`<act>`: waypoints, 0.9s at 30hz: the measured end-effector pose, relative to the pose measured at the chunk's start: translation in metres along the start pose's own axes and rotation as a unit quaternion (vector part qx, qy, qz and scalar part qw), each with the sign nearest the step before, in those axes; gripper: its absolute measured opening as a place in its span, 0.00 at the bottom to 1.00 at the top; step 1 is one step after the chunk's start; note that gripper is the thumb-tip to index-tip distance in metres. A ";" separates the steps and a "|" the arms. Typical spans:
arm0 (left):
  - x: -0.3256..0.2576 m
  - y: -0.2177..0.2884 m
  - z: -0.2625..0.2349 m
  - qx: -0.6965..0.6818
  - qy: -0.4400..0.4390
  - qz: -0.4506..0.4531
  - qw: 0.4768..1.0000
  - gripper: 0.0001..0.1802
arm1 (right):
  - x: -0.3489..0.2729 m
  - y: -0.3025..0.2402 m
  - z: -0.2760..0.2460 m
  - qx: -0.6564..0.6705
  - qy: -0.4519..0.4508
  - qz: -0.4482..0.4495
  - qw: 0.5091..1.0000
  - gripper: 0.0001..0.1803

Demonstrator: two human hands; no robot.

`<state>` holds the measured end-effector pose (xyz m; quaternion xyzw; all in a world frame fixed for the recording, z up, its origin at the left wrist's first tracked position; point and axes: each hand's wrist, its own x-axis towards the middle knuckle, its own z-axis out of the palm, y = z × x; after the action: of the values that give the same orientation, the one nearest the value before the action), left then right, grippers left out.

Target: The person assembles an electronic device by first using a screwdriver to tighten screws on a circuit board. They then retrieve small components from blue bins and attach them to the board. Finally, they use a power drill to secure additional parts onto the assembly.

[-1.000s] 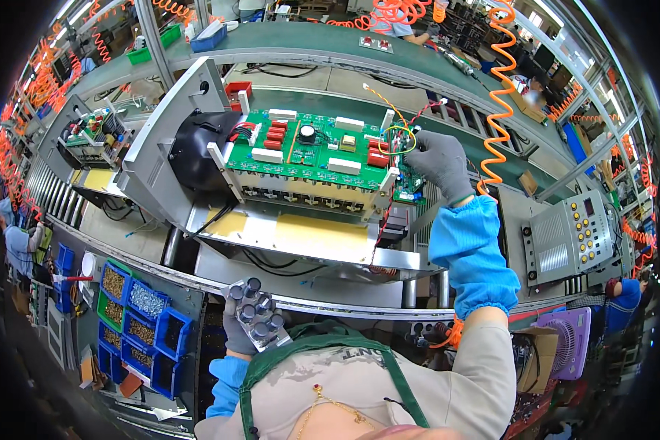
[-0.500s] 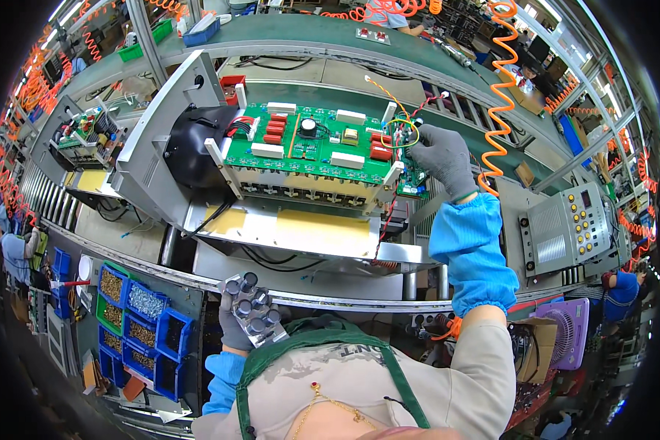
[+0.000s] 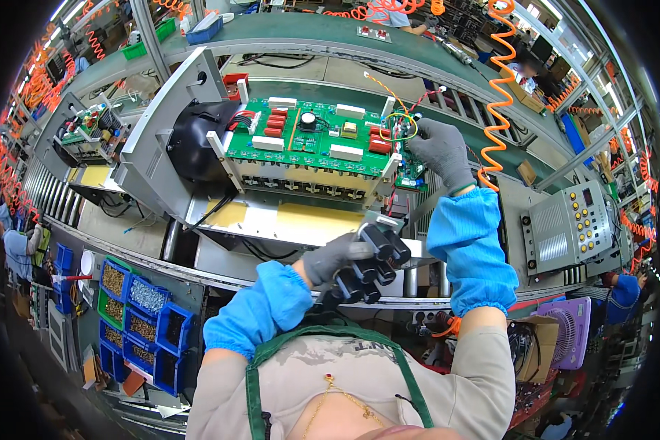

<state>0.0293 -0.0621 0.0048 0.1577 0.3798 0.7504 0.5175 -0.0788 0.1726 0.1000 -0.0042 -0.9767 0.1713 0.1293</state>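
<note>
Up comes my left hand [image 3: 328, 258], gripping a bunch of black round capacitors [image 3: 374, 262] below the green circuit board [image 3: 315, 139], while my right hand [image 3: 441, 150] pinches its coloured wires [image 3: 398, 117].

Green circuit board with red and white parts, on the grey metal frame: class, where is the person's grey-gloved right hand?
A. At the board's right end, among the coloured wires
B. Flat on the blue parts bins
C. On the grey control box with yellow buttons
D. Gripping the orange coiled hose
A: the grey-gloved right hand sits at the right end of the green circuit board, fingertips at the looped coloured wires there.
</note>
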 end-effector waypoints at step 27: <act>-0.120 0.007 -0.044 -0.168 0.210 0.356 0.895 0.41 | 0.002 0.005 -0.004 -0.020 0.001 -0.038 0.999 0.18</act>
<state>0.0472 -0.1889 -0.0002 0.0323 0.2666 0.9525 0.1434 -0.0797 0.1788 0.1025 0.0301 -0.9792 0.1467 0.1367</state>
